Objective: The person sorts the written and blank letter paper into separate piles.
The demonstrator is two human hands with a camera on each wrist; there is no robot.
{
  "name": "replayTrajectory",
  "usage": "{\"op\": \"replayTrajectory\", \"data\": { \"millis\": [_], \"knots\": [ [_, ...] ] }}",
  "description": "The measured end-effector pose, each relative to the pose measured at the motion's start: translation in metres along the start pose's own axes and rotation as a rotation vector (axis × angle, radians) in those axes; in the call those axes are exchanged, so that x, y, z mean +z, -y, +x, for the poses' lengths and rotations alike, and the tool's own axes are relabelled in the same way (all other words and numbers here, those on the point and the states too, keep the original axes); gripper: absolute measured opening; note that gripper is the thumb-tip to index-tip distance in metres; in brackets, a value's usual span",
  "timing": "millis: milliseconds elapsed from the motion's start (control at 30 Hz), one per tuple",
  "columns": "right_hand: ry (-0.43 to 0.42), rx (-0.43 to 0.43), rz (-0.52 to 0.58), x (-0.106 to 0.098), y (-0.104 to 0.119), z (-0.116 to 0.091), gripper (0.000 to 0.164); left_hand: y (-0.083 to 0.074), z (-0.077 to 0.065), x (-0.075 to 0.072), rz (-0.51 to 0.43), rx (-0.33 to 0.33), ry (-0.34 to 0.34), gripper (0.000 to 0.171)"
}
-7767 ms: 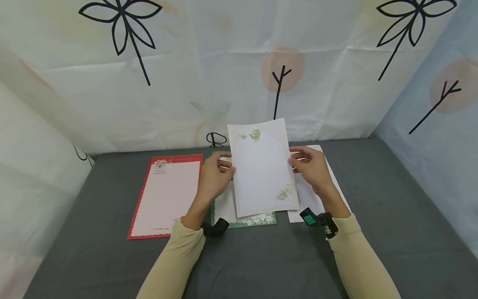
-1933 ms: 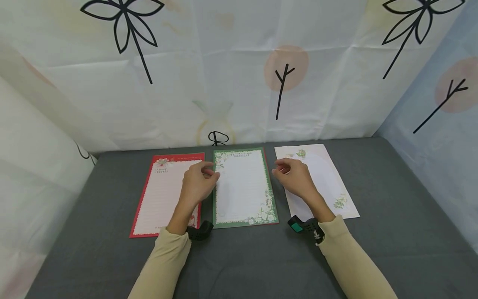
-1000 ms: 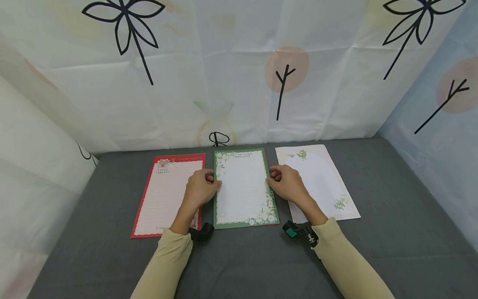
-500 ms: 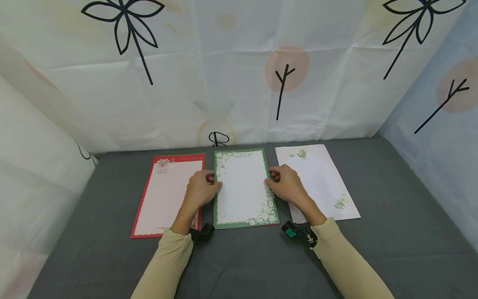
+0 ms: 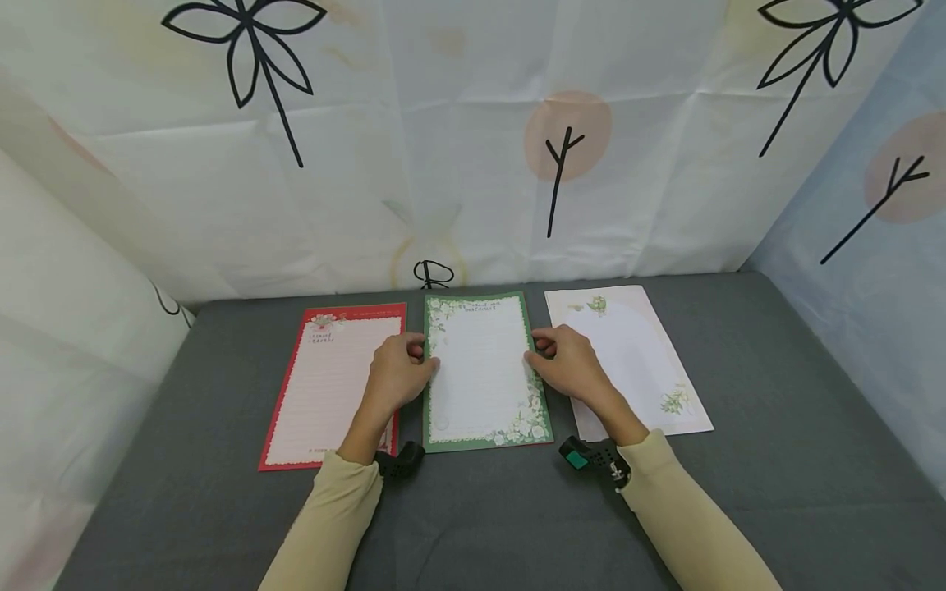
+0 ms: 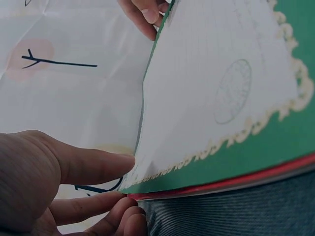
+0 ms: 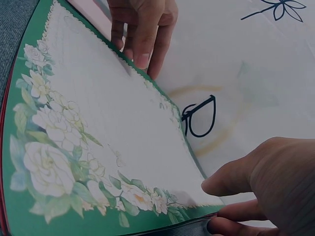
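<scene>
A sheet of green-bordered letter paper (image 5: 480, 377) with white flowers lies in the middle, a thin red edge showing beneath it. My left hand (image 5: 395, 373) pinches its left edge; in the left wrist view the thumb (image 6: 101, 167) is on top and fingers are at the edge below. On the opposite edge, my right hand (image 5: 565, 361) pinches the paper the same way, its thumb (image 7: 229, 179) on the face. A red-bordered letter paper (image 5: 332, 386) lies under the left forearm. To the right is a white letter paper (image 5: 628, 353) with green leaf prints, partly covered by the right hand.
All the papers lie on a dark grey cloth-covered table (image 5: 473, 525). Behind it hangs a pale curtain (image 5: 443, 164) printed with black leaf and tree drawings, and others close in the left and right sides.
Earlier both hands held the white leaf-print paper over the middle; it now lies at the right. The hands have come to the green paper's sides, which has shifted slightly over the red edge.
</scene>
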State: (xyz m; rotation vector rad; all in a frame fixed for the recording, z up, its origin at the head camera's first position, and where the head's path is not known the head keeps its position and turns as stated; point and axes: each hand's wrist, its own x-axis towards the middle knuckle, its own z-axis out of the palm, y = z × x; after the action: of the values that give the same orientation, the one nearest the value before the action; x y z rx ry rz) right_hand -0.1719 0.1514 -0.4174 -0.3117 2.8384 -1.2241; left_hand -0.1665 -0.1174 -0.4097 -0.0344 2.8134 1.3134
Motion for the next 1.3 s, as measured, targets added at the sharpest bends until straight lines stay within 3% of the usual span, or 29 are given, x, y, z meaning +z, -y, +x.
{"op": "replayTrajectory", "data": {
  "millis": [400, 667, 1067, 1300],
  "knots": [
    [-0.078, -0.064, 0.166, -0.002, -0.002, 0.002, 0.034, -0.002, -0.001, -0.002, -0.077, 0.024, -0.022, 0.037],
    [-0.064, -0.001, 0.302, -0.007, 0.001, 0.002, 0.039, -0.002, 0.0, -0.007, -0.143, 0.01, 0.016, 0.04],
    [-0.061, 0.013, 0.489, -0.012, 0.009, 0.001, 0.038, -0.007, -0.004, -0.029, -0.219, 0.021, 0.052, 0.034],
    [-0.095, -0.048, 0.569, -0.011, 0.016, -0.001, 0.038, -0.01, -0.007, -0.046, -0.255, 0.021, 0.063, 0.035]
  ]
}}
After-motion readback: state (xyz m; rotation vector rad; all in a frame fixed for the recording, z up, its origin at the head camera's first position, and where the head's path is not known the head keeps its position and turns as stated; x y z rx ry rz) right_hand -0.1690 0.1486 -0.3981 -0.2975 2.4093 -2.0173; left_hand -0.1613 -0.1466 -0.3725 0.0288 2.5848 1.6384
